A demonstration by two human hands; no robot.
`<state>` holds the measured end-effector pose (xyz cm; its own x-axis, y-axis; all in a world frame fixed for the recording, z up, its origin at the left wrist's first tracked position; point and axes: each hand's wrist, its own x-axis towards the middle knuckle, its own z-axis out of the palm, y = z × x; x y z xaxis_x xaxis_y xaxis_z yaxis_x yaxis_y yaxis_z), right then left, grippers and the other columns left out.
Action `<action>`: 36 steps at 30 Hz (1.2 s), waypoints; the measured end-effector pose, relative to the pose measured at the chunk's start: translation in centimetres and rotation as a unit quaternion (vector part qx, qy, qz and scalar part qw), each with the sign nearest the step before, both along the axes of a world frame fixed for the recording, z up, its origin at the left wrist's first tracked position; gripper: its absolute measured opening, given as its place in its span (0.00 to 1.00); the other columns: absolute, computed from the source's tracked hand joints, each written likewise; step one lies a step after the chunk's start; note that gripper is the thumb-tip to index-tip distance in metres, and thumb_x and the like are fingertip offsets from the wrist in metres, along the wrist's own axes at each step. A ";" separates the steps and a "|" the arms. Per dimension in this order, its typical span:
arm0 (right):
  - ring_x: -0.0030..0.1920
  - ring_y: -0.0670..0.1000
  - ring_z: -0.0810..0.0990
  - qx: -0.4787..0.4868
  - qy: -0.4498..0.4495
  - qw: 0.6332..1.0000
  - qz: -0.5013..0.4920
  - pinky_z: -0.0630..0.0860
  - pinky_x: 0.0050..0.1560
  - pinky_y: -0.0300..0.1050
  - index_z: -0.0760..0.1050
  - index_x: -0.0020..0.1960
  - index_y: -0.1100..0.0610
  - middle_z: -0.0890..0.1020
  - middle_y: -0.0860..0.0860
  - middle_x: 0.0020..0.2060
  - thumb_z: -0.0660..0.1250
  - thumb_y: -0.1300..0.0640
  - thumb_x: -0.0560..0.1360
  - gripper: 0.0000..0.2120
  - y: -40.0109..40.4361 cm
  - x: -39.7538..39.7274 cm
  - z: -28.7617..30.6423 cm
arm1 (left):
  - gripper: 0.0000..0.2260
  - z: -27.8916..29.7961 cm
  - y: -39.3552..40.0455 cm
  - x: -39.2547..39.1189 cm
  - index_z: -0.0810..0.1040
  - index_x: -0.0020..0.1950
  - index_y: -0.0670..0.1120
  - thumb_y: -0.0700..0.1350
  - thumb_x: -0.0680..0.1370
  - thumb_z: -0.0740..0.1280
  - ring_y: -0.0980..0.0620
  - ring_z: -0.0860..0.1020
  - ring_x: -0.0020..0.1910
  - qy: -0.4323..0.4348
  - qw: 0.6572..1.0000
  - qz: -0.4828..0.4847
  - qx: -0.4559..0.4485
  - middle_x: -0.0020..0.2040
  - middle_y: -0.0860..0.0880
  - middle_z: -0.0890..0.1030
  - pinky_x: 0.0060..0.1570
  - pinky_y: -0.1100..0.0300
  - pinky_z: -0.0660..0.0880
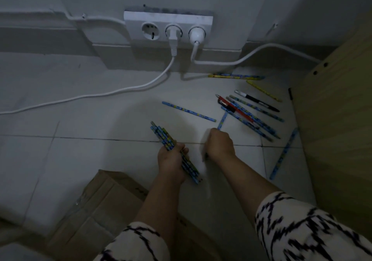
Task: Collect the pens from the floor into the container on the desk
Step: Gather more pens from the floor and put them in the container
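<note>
On the floor (80, 109), left hand (171, 160) grasping a pen bundle (173, 150), right hand (219, 144) gripping one blue pen (222, 120).

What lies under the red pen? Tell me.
The red pen rests across several blue patterned pens fanned on the floor tiles. Where it crosses them, their barrels are hidden; anything else beneath cannot be seen.

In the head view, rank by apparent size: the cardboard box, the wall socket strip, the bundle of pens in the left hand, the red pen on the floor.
1. cardboard box, nearest the camera
2. wall socket strip
3. bundle of pens held by the left hand
4. red pen
</note>
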<state>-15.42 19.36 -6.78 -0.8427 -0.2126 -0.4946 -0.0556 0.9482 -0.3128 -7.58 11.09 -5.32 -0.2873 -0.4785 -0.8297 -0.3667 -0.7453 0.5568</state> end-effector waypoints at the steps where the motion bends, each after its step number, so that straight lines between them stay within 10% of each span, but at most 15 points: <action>1: 0.56 0.61 0.77 -0.001 0.001 1.000 -0.004 0.74 0.52 0.48 0.69 0.61 0.64 0.75 0.63 0.58 0.54 0.66 0.78 0.13 0.2 0.0 0.1 | 0.03 0.0 0.1 0.0 0.73 0.49 0.41 0.35 0.77 0.63 0.51 0.76 0.38 0.000 1.000 -0.001 -0.003 0.48 0.42 0.76 0.48 0.53 0.73; 9: 0.46 0.53 0.74 -0.209 -0.152 0.966 -0.029 0.73 0.44 0.45 0.69 0.60 0.62 0.76 0.58 0.46 0.71 0.60 0.70 0.21 0.5 1.5 2.3 | 0.14 0.8 0.9 0.6 0.71 0.64 0.36 0.34 0.79 0.59 0.47 0.76 0.41 0.003 1.000 -0.006 -0.002 0.47 0.41 0.77 0.45 0.52 0.74; 13: 0.36 0.52 0.73 -0.224 -0.223 0.943 0.103 0.70 0.38 0.45 0.77 0.53 0.66 0.75 0.57 0.35 0.65 0.63 0.74 0.09 0.2 2.3 4.9 | 0.14 2.1 1.4 0.9 0.71 0.63 0.35 0.37 0.79 0.60 0.46 0.76 0.37 0.016 1.000 -0.006 -0.010 0.43 0.42 0.76 0.42 0.52 0.76; 22: 0.57 0.63 0.76 -0.059 -0.184 0.939 0.283 0.74 0.59 0.53 0.67 0.68 0.60 0.68 0.64 0.65 0.55 0.60 0.79 0.17 -0.1 4.4 7.1 | 0.15 4.4 2.4 1.6 0.67 0.67 0.37 0.36 0.80 0.58 0.44 0.74 0.47 0.043 0.998 -0.024 -0.036 0.51 0.42 0.75 0.54 0.52 0.71; 27: 0.67 0.58 0.69 -0.190 -0.216 0.933 0.218 0.71 0.54 0.37 0.48 0.74 0.58 0.65 0.60 0.70 0.56 0.61 0.80 0.27 0.3 6.2 6.8 | 0.16 5.5 2.5 2.0 0.66 0.66 0.40 0.38 0.79 0.59 0.40 0.73 0.56 0.019 0.965 -0.151 -0.215 0.63 0.37 0.69 0.60 0.49 0.72; 30: 0.69 0.59 0.68 -0.268 -0.208 0.925 0.172 0.66 0.70 0.51 0.52 0.74 0.56 0.68 0.60 0.69 0.56 0.58 0.80 0.24 0.1 6.8 6.7 | 0.15 6.0 2.3 2.4 0.65 0.67 0.40 0.40 0.80 0.58 0.46 0.70 0.52 0.048 0.944 -0.203 -0.254 0.57 0.43 0.66 0.58 0.55 0.70; 33: 0.66 0.51 0.68 -0.300 -0.158 0.921 0.190 0.63 0.58 0.29 0.59 0.72 0.63 0.70 0.60 0.67 0.56 0.64 0.80 0.21 0.0 6.9 6.9 | 0.13 6.0 2.1 2.5 0.65 0.64 0.40 0.41 0.80 0.58 0.43 0.70 0.56 0.059 0.923 -0.255 -0.281 0.61 0.39 0.65 0.63 0.51 0.69; 36: 0.65 0.60 0.70 -0.309 -0.140 0.919 0.199 0.65 0.49 0.29 0.61 0.69 0.65 0.71 0.63 0.64 0.56 0.65 0.79 0.19 0.1 7.2 6.7 | 0.12 5.6 1.9 2.5 0.66 0.62 0.39 0.41 0.80 0.58 0.40 0.69 0.60 0.049 0.912 -0.290 -0.288 0.62 0.38 0.65 0.67 0.45 0.68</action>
<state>-8.20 19.50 -0.10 -0.4954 -0.7900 -0.3613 -0.1950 0.5064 -0.8400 -5.07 13.01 0.24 -0.6898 -0.5705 -0.4458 -0.5327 -0.0170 0.8461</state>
